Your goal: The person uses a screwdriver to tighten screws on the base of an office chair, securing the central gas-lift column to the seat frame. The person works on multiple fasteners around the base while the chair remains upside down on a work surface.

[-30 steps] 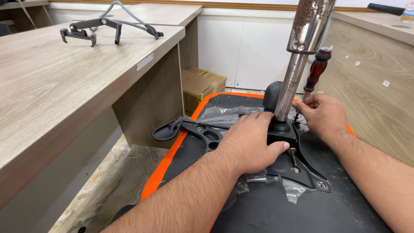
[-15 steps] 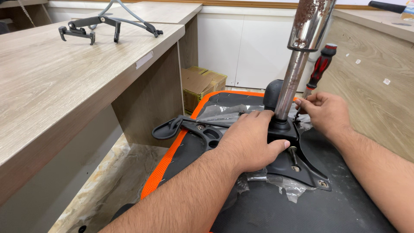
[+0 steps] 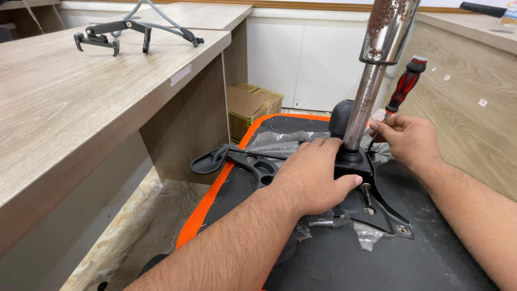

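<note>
Left hand (image 3: 309, 175) spread flat on chair mechanism plate (image 3: 377, 202); right hand (image 3: 409, 141) at two o'clock pinches screwdriver (image 3: 401, 89); desk edge close left.

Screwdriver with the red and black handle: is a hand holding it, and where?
Right hand pinches the screwdriver by its shaft, below the handle.

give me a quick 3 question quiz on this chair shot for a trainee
1. True or false: the left hand rests flat on the black mechanism plate.
2. Which tool does the right hand hold? A hammer; B screwdriver; C wrench.
3. Fill in: the rusty metal column stands ____ from the plate.

Key: 1 true; 2 B; 3 upright.
</note>
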